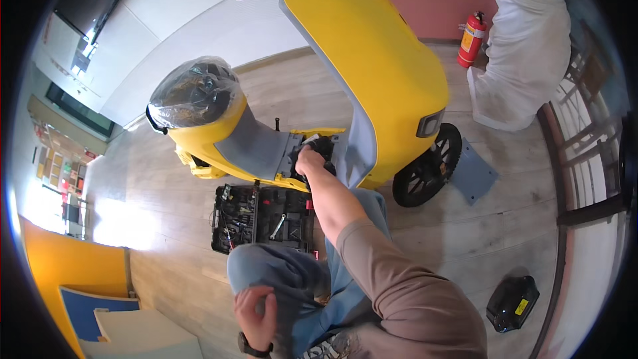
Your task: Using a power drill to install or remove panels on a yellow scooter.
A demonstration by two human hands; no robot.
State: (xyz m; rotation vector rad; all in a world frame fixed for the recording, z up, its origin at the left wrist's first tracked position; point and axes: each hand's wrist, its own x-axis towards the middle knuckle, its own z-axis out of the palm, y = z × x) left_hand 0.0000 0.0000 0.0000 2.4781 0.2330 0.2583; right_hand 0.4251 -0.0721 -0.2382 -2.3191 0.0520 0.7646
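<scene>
A yellow electric scooter [385, 60] stands in front of me, its grey footboard section uncovered in the middle. My right hand [309, 159] reaches into that opening, fingers bent downward among black parts [323, 147]. What the fingers grip there is hidden. My left hand [254, 312], wearing a dark wristwatch, rests by my bent left knee. Its fingers are loosely curved with a gap to the thumb, and nothing shows in it. An open black tool case [256, 223] lies on the floor beneath the scooter's side, with a wrench [278, 226] and several other tools inside.
Clear plastic wraps the scooter seat [196, 93]. Right of the front wheel [428, 166] lies a grey flat panel [473, 171]. A glossy black cover [512, 303] sits at the lower right. A red fire extinguisher [471, 40] and a white-draped object [525, 46] stand at the back right.
</scene>
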